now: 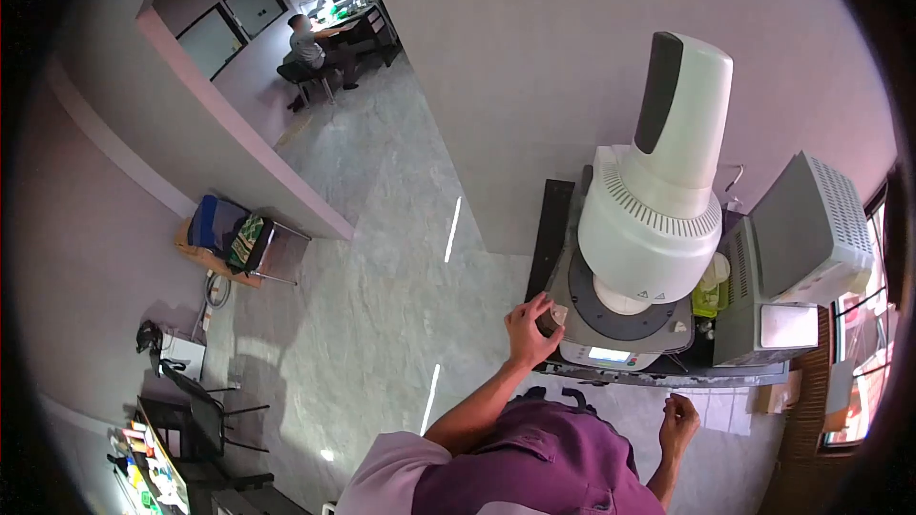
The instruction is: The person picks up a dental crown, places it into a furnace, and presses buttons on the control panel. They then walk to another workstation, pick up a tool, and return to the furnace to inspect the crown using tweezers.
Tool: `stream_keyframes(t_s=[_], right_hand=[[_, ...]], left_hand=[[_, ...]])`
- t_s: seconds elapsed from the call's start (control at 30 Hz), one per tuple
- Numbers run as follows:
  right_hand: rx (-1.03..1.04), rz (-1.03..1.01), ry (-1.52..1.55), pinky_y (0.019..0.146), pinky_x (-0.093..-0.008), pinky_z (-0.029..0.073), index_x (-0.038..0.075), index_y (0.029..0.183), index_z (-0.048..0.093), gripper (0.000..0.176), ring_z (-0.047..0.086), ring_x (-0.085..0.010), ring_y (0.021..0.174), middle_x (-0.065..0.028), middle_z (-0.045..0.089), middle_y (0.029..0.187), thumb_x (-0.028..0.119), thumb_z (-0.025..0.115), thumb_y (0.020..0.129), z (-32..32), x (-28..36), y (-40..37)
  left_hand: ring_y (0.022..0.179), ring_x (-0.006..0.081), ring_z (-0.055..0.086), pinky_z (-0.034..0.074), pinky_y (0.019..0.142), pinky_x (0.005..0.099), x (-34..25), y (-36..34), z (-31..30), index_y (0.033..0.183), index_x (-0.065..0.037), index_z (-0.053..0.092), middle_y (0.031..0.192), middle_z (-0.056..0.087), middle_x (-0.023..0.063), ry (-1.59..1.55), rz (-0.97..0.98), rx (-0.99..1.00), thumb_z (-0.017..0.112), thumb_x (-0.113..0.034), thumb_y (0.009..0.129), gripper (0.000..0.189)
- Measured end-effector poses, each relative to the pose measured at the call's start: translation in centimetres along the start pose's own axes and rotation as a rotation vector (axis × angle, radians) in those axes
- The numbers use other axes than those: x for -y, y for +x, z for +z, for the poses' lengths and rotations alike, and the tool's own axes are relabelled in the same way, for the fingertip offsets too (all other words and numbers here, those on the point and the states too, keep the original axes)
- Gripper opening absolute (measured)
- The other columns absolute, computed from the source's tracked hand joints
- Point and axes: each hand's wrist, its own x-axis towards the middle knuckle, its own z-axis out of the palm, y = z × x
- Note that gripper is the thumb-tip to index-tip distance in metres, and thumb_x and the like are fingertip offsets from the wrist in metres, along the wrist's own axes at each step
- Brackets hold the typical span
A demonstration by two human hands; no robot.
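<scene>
My left hand (531, 332) is closed around a small brownish round piece (551, 320), held at the left front edge of a white machine (654, 229). This machine has a dark round plate (596, 310) under its bell-shaped body and a lit display (609, 355) on its front. My right hand (678, 417) hangs in front of the bench edge, right of my purple apron (544, 458). Its fingers are curled, and whether anything small is between them cannot be made out.
Grey metal boxes (811, 229) and a yellow-green container (708, 298) stand right of the machine. A chair with bags (224, 234) is at the left wall. Another person (307, 43) sits at a far desk. A cardboard box (778, 393) lies at the right.
</scene>
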Motion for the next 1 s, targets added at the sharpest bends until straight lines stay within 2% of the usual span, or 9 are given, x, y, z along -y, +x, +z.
stream_keyframes(t_s=[0.13, 0.2, 0.4, 0.53, 0.6, 0.73, 0.8, 0.9, 1.0], right_hand=[[0.007, -0.038, 0.024, 0.069, -0.0292, 0.049, -0.004, 0.094, 0.067, 0.015, 0.061, -0.0149, 0.071, -0.0101, 0.066, 0.075, 0.009, 0.063, 0.086, -0.7, -4.4, 2.1], [0.047, -0.008, -0.108, 0.065, -0.0288, 0.048, -0.002, 0.095, 0.068, 0.016, 0.06, -0.0137, 0.069, -0.0095, 0.067, 0.075, 0.011, 0.065, 0.087, -1.9, -0.9, 2.9], [0.086, -0.001, -0.049, 0.059, -0.0269, 0.047, 0.001, 0.097, 0.07, 0.015, 0.059, -0.0115, 0.065, -0.0086, 0.066, 0.072, 0.011, 0.066, 0.087, -2.7, -1.4, 4.5], [0.132, 0.025, -0.05, 0.065, -0.0285, 0.051, 0.0, 0.095, 0.07, 0.014, 0.063, -0.0142, 0.071, -0.0112, 0.069, 0.08, 0.011, 0.065, 0.087, -3.2, -2.5, 5.0], [0.11, 0.005, -0.069, 0.065, -0.0305, 0.052, 0.0, 0.094, 0.07, 0.015, 0.067, -0.0171, 0.073, -0.0125, 0.07, 0.081, 0.012, 0.066, 0.086, -3.1, -3.6, 5.5], [0.111, -0.078, -0.25, 0.064, -0.0351, 0.053, 0.0, 0.087, 0.071, 0.015, 0.068, -0.0279, 0.068, -0.0161, 0.069, 0.078, 0.013, 0.065, 0.08, -2.2, -7.8, 8.3], [0.115, -0.055, -0.315, 0.069, -0.04, 0.053, 0.001, 0.088, 0.07, 0.016, 0.067, -0.0328, 0.074, -0.0183, 0.068, 0.08, 0.011, 0.064, 0.077, -0.6, -10.7, 10.0], [0.074, -0.248, -0.444, 0.079, -0.0435, 0.051, 0.003, 0.095, 0.069, 0.022, 0.063, -0.0354, 0.089, -0.0189, 0.067, 0.09, 0.011, 0.065, 0.075, 1.5, -12.1, 11.2], [0.123, -0.155, -0.515, 0.088, -0.0445, 0.046, 0.004, 0.1, 0.068, 0.026, 0.056, -0.037, 0.101, -0.0188, 0.063, 0.102, 0.012, 0.068, 0.075, 3.2, -12.5, 11.8]], left_hand=[[0.115, 0.0278, 0.051, 0.03, 0.098, 0.0475, 0.9, -1.7, 2.1, 0.132, -0.008, 0.046, 0.12, 0.063, 0.006, -0.002, 0.037, -0.084, 0.08, -0.023, 0.064, 0.077], [0.115, 0.0264, 0.05, 0.029, 0.099, 0.0458, -0.7, -1.3, 1.4, 0.133, -0.007, 0.044, 0.119, 0.064, 0.0056, 0.012, -0.042, -0.053, 0.081, -0.022, 0.064, 0.079], [0.115, 0.0238, 0.049, 0.025, 0.101, 0.0431, -1.8, -1.6, 1.8, 0.136, -0.006, 0.04, 0.118, 0.066, 0.0037, 0.035, -0.111, -0.054, 0.081, -0.023, 0.066, 0.083], [0.117, 0.0263, 0.049, 0.03, 0.099, 0.0451, -1.1, -2.3, 3.0, 0.132, -0.005, 0.045, 0.116, 0.067, 0.0045, 0.22, 0.029, -0.112, 0.082, -0.024, 0.065, 0.079], [0.117, 0.0276, 0.049, 0.028, 0.101, 0.0458, -1.5, -2.2, 3.5, 0.112, -0.005, 0.064, 0.121, 0.063, 0.0104, 0.048, -0.041, -0.167, 0.081, -0.024, 0.062, 0.056], [0.118, 0.0243, 0.046, 0.024, 0.101, 0.0441, -2.2, -2.2, 3.6, 0.129, -0.007, 0.05, 0.12, 0.065, 0.0044, 0.119, -0.094, -0.094, 0.079, -0.023, 0.066, 0.07], [0.118, 0.0229, 0.045, 0.022, 0.101, 0.0438, -2.1, -2.4, 3.6, 0.134, -0.007, 0.044, 0.12, 0.066, 0.0021, 0.144, -0.118, -0.069, 0.078, -0.022, 0.068, 0.076], [0.118, 0.0221, 0.043, 0.02, 0.101, 0.045, -2.0, -2.4, 3.6, 0.137, -0.008, 0.04, 0.12, 0.066, 0.0009, 0.121, -0.121, -0.048, 0.077, -0.021, 0.069, 0.079], [0.118, 0.0221, 0.042, 0.019, 0.102, 0.0456, -2.1, -2.4, 3.5, 0.138, -0.008, 0.04, 0.121, 0.066, 0.0012, 0.14, -0.124, -0.037, 0.077, -0.022, 0.069, 0.079]])
